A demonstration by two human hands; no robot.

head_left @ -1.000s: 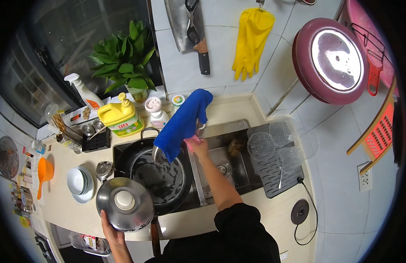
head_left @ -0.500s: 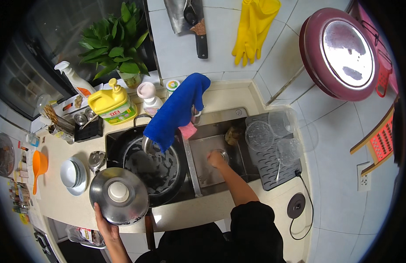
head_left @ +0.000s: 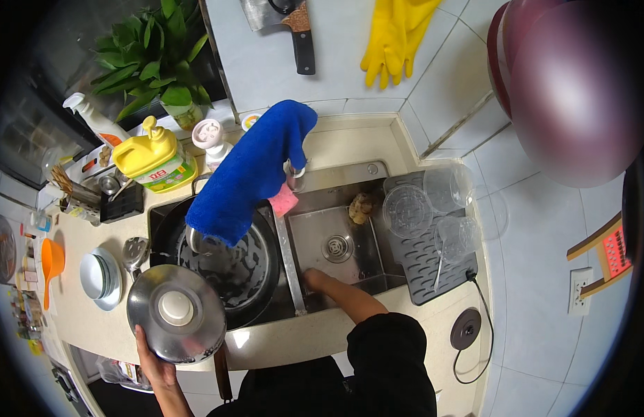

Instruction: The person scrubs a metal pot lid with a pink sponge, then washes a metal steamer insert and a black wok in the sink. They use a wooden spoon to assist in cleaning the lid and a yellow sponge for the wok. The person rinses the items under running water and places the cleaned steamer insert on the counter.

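Note:
My left hand (head_left: 154, 360) grips the rim of a round steel pan lid (head_left: 195, 321) with a white knob, tilted over the counter's front edge. My right hand (head_left: 316, 281) is low in the right basin of the steel sink (head_left: 315, 244), close to the divider. Its fingers look curled, and whatever they hold is hidden. In the left basin sits a large black wok (head_left: 268, 278) with wet, foamy patches inside. A blue cloth (head_left: 249, 174) is draped over the faucet, above the wok. A pink sponge (head_left: 284, 201) lies by the divider.
Beside the drain (head_left: 337, 248) is a brownish lump (head_left: 361, 208). Clear plastic containers (head_left: 407, 210) stand on the grey drying mat (head_left: 433, 278) at right. Stacked bowls (head_left: 99, 276), an orange ladle (head_left: 52, 258) and a yellow detergent jug (head_left: 155, 158) are at left. The wok's handle (head_left: 222, 375) juts past the counter edge.
My right hand has moved from the drain toward the basin's near left side, uncovering the drain. My left hand still holds the lid. The whole view has shifted slightly.

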